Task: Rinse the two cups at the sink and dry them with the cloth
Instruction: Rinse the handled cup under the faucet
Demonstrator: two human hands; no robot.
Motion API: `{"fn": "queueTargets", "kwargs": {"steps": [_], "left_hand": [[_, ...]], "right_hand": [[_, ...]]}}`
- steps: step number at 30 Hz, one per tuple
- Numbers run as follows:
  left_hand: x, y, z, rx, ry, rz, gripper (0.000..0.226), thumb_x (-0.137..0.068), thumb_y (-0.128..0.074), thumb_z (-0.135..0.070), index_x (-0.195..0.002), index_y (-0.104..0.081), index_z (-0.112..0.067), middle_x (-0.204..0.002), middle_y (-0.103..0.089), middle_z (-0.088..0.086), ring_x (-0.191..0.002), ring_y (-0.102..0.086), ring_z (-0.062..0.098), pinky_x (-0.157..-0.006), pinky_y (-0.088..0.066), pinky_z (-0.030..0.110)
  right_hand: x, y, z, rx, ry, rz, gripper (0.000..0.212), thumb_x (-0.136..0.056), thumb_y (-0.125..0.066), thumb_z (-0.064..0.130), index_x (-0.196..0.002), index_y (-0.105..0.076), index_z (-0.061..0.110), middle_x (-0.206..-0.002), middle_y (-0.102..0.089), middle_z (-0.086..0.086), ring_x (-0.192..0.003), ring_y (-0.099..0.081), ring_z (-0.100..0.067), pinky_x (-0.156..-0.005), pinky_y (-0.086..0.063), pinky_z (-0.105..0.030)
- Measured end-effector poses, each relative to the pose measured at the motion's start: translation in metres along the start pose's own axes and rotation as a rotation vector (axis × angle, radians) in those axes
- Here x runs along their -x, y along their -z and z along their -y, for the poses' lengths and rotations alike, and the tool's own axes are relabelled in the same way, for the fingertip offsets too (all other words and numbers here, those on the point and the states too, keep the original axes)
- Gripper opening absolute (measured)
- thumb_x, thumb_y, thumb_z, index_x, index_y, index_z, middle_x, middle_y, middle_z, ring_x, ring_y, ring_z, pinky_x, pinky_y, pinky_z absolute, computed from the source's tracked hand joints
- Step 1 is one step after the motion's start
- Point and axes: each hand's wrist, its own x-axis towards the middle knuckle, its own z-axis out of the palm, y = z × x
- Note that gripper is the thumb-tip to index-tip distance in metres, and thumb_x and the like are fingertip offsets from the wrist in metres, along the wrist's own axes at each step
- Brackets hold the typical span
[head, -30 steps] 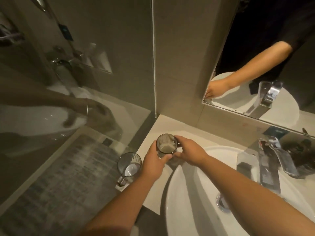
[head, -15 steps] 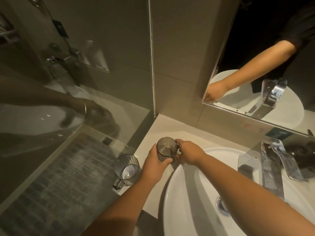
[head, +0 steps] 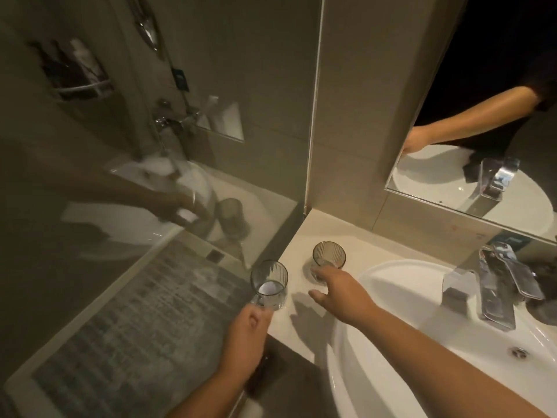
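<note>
Beige counter (head: 301,254) beside the sink (head: 391,279) holds two cups: left hand (head: 245,333) grips the near cup (head: 269,285) by its handle; right hand (head: 340,292), fingers spread, touches the far cup (head: 328,259).

2 cups (head: 329,255) (head: 269,284) stand on the counter (head: 297,248), left of the sink (head: 391,297).

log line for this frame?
left hand: grips near cup handle | right hand: open, by far cup | both on counter

I have one wide-angle head view, looking steeply down and forward over the pale stone counter (head: 297,251) and white oval basin (head: 391,297), close in.
</note>
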Motion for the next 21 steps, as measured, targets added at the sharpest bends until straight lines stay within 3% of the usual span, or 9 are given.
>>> {"fn": "queueTargets", "kwargs": {"steps": [3,7,11,16,19,21], "left_hand": [[-0.01,0.017,0.004,0.052,0.009,-0.158,0.026,-0.096,-0.061,-0.033,-0.081,-0.05,-0.015,-0.07,-0.054,-0.005,-0.063,-0.05,0.012,-0.057,-0.039,0.027],[-0.036,0.014,0.008,0.037,0.091,-0.047,0.023,-0.099,-0.055,-0.036,-0.101,-0.057,-0.013,-0.089,-0.062,-0.003,-0.077,-0.056,0.006,-0.061,-0.037,0.018],[-0.05,0.009,0.015,-0.038,0.081,0.082,0.028,-0.1,-0.05,-0.04,-0.093,-0.061,-0.016,-0.083,-0.061,-0.007,-0.079,-0.056,0.012,-0.061,-0.037,0.017],[-0.053,0.005,0.02,-0.081,0.023,0.176,0.022,-0.103,-0.049,-0.031,-0.096,-0.061,-0.015,-0.083,-0.061,-0.002,-0.071,-0.052,0.005,-0.059,-0.038,0.02],[-0.05,0.004,0.018,-0.037,-0.022,0.204,0.018,-0.104,-0.046,-0.021,-0.094,-0.059,-0.013,-0.085,-0.062,-0.001,-0.078,-0.056,0.011,-0.068,-0.046,0.027],[-0.043,0.003,0.012,0.027,-0.028,0.205,0.02,-0.103,-0.045,-0.015,-0.089,-0.059,-0.011,-0.083,-0.061,0.001,-0.079,-0.056,0.017,-0.073,-0.047,0.029]], "right_hand": [[-0.005,-0.022,0.027,-0.077,-0.025,0.035,0.061,-0.087,-0.066,0.034,-0.141,-0.045,0.017,-0.138,-0.056,-0.003,-0.12,-0.056,-0.018,-0.095,-0.044,-0.029],[-0.013,-0.043,0.046,-0.168,-0.053,0.009,0.059,-0.08,-0.07,0.027,-0.135,-0.049,0.023,-0.131,-0.061,-0.003,-0.114,-0.058,-0.021,-0.082,-0.038,-0.022],[-0.018,-0.055,0.048,-0.236,-0.131,-0.009,0.062,-0.078,-0.075,0.026,-0.133,-0.048,0.015,-0.126,-0.063,-0.004,-0.109,-0.06,-0.021,-0.077,-0.037,-0.024],[-0.021,-0.063,0.043,-0.259,-0.175,0.012,0.058,-0.08,-0.073,0.026,-0.133,-0.051,0.023,-0.127,-0.063,-0.002,-0.108,-0.061,-0.018,-0.08,-0.042,-0.023],[-0.018,-0.064,0.043,-0.296,-0.186,0.013,0.057,-0.08,-0.072,0.025,-0.133,-0.052,0.02,-0.126,-0.064,-0.001,-0.106,-0.061,-0.017,-0.087,-0.048,-0.027],[-0.012,-0.062,0.043,-0.354,-0.184,0.005,0.058,-0.081,-0.072,0.024,-0.135,-0.051,0.02,-0.125,-0.062,0.003,-0.108,-0.061,-0.017,-0.084,-0.047,-0.021]]}}
